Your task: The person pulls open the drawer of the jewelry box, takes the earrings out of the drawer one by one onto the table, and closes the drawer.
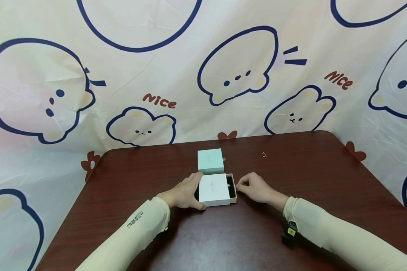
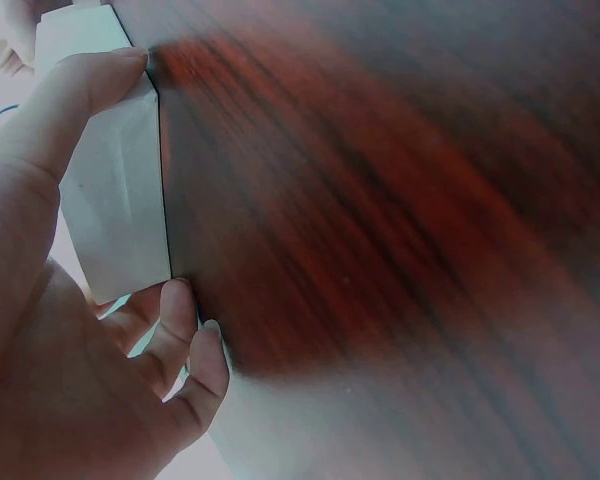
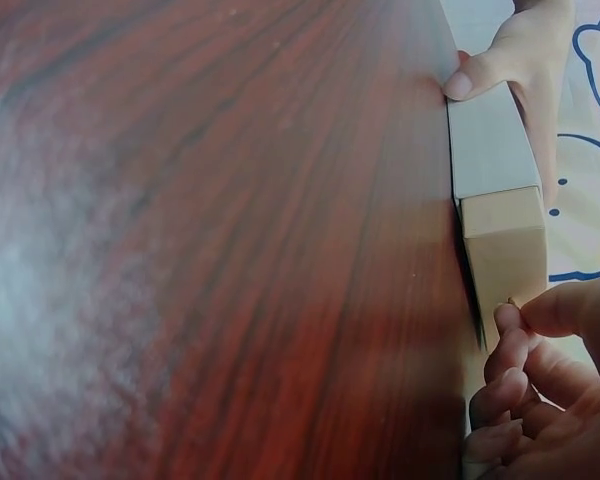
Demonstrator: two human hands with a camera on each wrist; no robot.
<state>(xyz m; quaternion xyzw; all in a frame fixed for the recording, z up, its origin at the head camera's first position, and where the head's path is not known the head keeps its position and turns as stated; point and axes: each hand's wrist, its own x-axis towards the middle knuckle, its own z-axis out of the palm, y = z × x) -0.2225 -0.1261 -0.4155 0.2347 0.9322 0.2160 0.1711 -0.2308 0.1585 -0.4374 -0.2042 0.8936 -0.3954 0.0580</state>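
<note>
A white jewelry box (image 1: 214, 188) with faint lettering lies on the table, its pale peach drawer (image 1: 234, 188) partly out on the right. Black lining (image 1: 231, 191) with a tiny bright piece shows inside the drawer. My left hand (image 1: 184, 191) grips the sleeve at its left end, thumb on the near side and fingers at the far side. At the drawer's end, my right hand (image 1: 256, 188) pinches a small pull tab between thumb and index finger; the fingertips mostly hide it. In the right wrist view the drawer's end (image 3: 505, 250) is just beyond these fingertips.
A mint-green box (image 1: 211, 160) stands right behind the white one, a small tab at its right side. Two tiny pale pieces (image 1: 263, 154) lie farther right on the dark wooden table (image 1: 149, 169). A printed cloth (image 1: 186, 75) hangs behind the table.
</note>
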